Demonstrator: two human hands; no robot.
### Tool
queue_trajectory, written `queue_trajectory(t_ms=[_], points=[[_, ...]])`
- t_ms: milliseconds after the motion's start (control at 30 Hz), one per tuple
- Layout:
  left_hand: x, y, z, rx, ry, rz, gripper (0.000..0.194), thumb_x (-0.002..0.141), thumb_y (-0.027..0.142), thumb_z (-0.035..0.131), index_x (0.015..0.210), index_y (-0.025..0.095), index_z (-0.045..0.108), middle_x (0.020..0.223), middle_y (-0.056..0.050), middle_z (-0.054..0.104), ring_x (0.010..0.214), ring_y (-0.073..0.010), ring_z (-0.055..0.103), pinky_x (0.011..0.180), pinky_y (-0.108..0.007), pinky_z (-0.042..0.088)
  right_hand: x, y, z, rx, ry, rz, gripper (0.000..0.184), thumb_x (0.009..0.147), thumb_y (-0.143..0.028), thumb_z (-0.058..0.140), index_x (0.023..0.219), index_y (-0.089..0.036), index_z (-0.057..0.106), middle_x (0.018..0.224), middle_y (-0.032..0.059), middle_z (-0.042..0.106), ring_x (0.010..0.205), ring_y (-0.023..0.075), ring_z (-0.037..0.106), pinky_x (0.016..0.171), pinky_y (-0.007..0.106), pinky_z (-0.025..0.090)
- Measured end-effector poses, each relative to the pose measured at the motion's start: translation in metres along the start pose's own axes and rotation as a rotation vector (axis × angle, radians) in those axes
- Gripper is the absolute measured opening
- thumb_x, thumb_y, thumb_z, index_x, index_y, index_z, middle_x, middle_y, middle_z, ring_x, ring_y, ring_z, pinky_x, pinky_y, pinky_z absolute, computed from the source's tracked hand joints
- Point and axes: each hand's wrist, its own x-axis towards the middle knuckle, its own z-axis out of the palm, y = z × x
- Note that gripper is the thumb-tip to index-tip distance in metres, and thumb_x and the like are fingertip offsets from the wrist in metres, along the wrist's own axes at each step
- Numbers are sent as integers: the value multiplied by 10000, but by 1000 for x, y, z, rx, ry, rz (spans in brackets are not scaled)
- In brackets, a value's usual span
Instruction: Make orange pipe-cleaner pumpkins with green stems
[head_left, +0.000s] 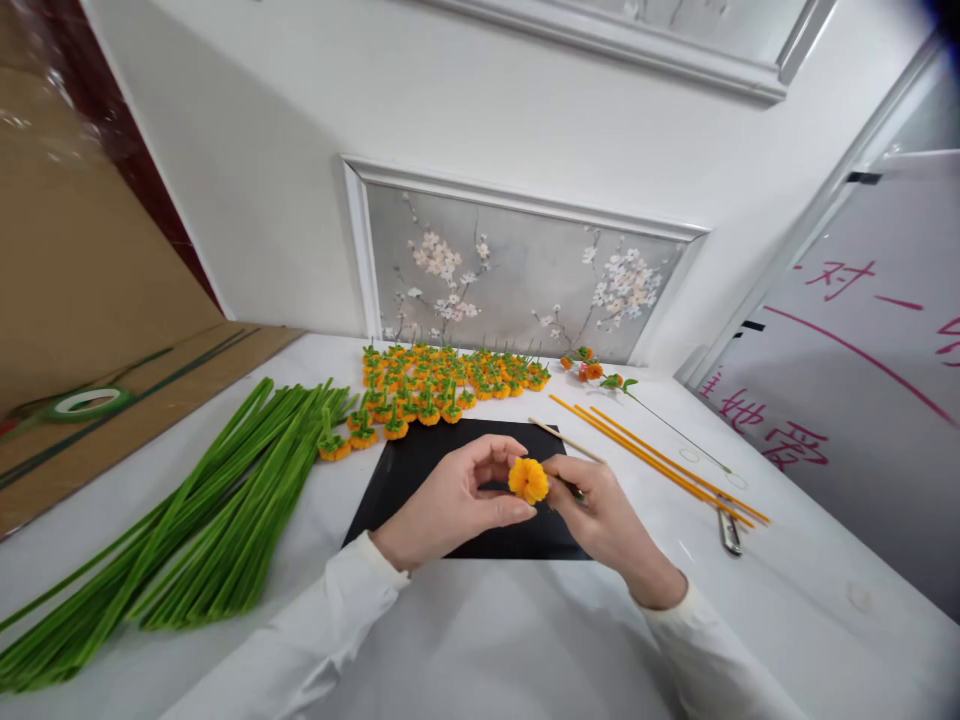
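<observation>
An orange fuzzy pipe-cleaner flower (529,481) is held up between my hands, its face toward me. My left hand (461,495) curls round its left side, fingertips at the top edge and thumb at the bottom. From the right, my right hand (596,505) pinches close behind the flower; a small dark object shows between its fingers, too hidden to name. Below both hands lies a black mat (420,480). Behind it stand several rows of similar orange flowers (427,412) with green tops, face down.
Green pipe cleaners (225,520) lie piled at left. To the right are orange pipe cleaners (660,455), a pale stick (566,438), a metal tool (729,530) and a wire-stemmed flower sprig (619,383). Green tape (86,403) rests on cardboard at far left. A wall (300,250) closes the back.
</observation>
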Motion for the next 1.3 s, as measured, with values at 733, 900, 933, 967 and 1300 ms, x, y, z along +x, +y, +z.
queue_trajectory(t_ms=[733,900,933,967,1300], points=[[0,-5,-6,-300,9,-387,363,818,422,611,1103,204,556,927,-46,619,713,-118,658,615,-212,539,-4,1,3,-588,115,-335,210,899,-127,402,734,-182,520,657,21,521,614,143,438,593,289,308],[0,0,0,-234,9,-369,312,794,375,654,1014,154,631,800,-23,641,711,-97,641,640,-170,517,-4,-2,3,-881,109,-419,238,893,-115,428,688,-179,530,607,20,517,606,147,446,586,307,258],[1,-1,1,-183,32,-339,316,782,332,672,1040,153,632,788,-16,647,730,-103,640,687,-196,524,-4,-2,4,-896,96,-414,242,888,-113,431,674,-178,523,602,18,517,601,145,446,582,308,250],[1,-3,1,-120,56,-299,328,773,295,679,1065,152,632,785,-13,655,747,-113,639,731,-228,527,-4,-2,5,-895,82,-404,243,884,-113,433,666,-177,517,599,17,518,596,143,449,580,307,246],[0,-13,2,533,108,272,310,854,139,496,1084,226,684,1119,-57,650,1020,-192,603,893,-294,486,0,0,19,-126,-28,121,291,874,-208,409,586,-195,370,515,-48,370,471,92,337,479,230,250]])
